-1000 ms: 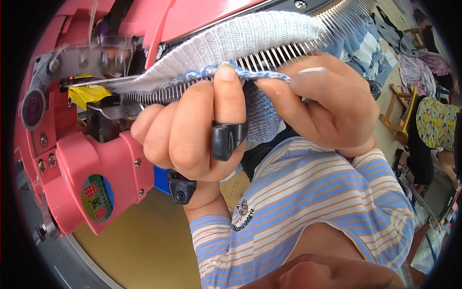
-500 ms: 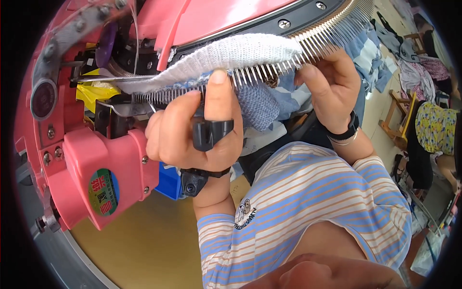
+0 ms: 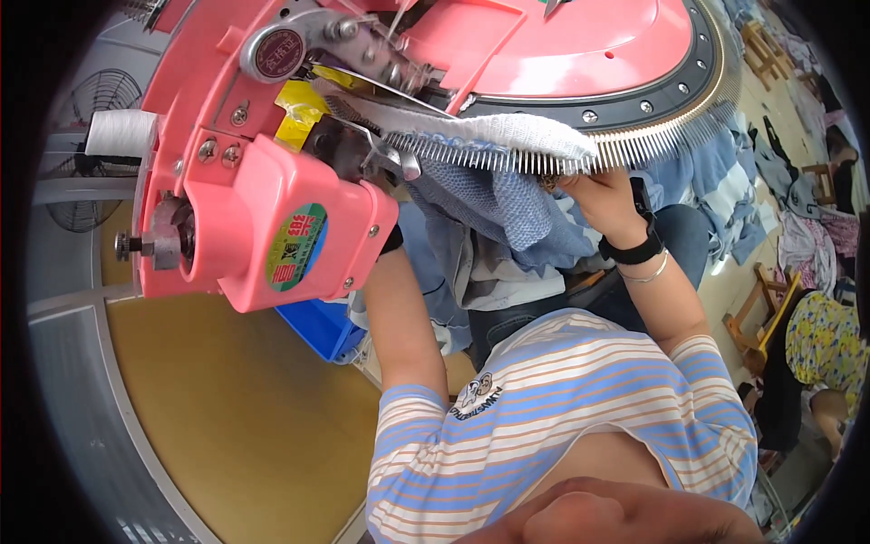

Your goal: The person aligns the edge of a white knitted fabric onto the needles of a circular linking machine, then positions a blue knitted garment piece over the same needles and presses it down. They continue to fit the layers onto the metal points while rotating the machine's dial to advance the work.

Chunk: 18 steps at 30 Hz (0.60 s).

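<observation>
A white ribbed knit strip (image 3: 517, 130) lies along the metal needles (image 3: 648, 150) of a pink round linking machine (image 3: 580, 45). Blue-grey knitted fabric (image 3: 526, 213) hangs below the needles. My right hand (image 3: 603, 204) is under the needles at the strip's right end, its fingers closed at the edge of the hanging knit; the fingertips are partly hidden. My left forearm (image 3: 403, 317) reaches up behind the machine's pink housing (image 3: 299, 227). That housing hides my left hand and its fingers, so what they touch does not show.
A white thread cone (image 3: 122, 134) and a fan (image 3: 104, 95) are at the far left. Beneath the housing sits a blue bin (image 3: 322, 326). More blue and white knits (image 3: 716, 204) are heaped at the right, by wooden stools (image 3: 766, 54) and another person in a yellow patterned garment (image 3: 820, 335).
My left hand has left the strip and gone down behind the pink housing. My right hand stays by the strip's end, now lower under the needles. The view has shifted, showing more machine.
</observation>
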{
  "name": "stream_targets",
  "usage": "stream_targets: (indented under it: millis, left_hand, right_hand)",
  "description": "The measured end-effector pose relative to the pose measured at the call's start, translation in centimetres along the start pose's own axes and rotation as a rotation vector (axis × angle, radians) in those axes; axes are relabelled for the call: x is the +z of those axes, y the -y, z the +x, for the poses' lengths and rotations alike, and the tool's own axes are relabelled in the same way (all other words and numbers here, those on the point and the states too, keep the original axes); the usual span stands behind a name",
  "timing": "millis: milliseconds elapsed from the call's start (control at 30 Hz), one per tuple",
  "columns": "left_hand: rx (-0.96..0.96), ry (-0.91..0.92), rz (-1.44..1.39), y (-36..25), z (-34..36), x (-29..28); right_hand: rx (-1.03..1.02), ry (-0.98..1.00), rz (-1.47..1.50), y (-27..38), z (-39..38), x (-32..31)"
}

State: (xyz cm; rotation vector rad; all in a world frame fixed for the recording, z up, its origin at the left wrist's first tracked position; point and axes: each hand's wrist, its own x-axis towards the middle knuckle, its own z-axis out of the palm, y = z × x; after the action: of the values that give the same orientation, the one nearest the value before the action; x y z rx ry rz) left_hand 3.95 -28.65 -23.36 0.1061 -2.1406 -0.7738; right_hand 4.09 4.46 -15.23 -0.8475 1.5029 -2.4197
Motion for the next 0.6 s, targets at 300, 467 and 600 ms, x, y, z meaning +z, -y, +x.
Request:
stream_targets:
  millis: [300,467,600]
  left_hand:
    - [-0.214,0.460,0.085,-7.5,3.0,1.4]
    - [-0.283,0.532,-0.222,-5.0,0.3,0.8]
    - [-0.344,0.581,-0.468,-7.3,-7.7,-2.1]
  right_hand:
    - [0.032,0.060,-0.196,3.0,1.1,-1.9]
    - [-0.062,0.178,-0.613,1.1,2.4,-2.9]
    - [-0.087,0.303,-0.718,-0.5,3.4,-3.7]
